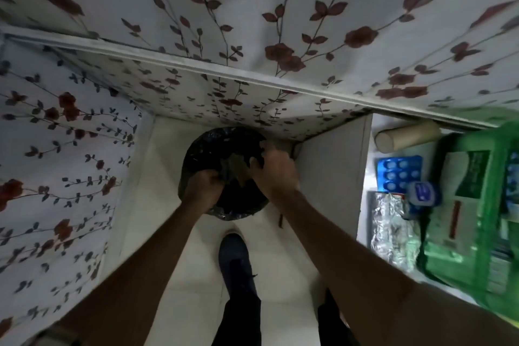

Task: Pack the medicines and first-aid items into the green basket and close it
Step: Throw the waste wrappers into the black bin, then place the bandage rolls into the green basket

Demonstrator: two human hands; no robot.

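Both my hands reach down to a round bin lined with a black plastic bag on the pale floor. My left hand is closed on the bag's near rim. My right hand grips the bag at its right rim. The green basket stands at the right on a white surface, blurred, with boxes inside it. Beside it lie a blue blister pack, a silver foil strip and a small white and blue jar.
Floral-patterned walls close in the bin on the left and behind. A white panel separates the bin from the surface at the right. A cardboard tube lies at the back of that surface. My dark shoe stands on the floor.
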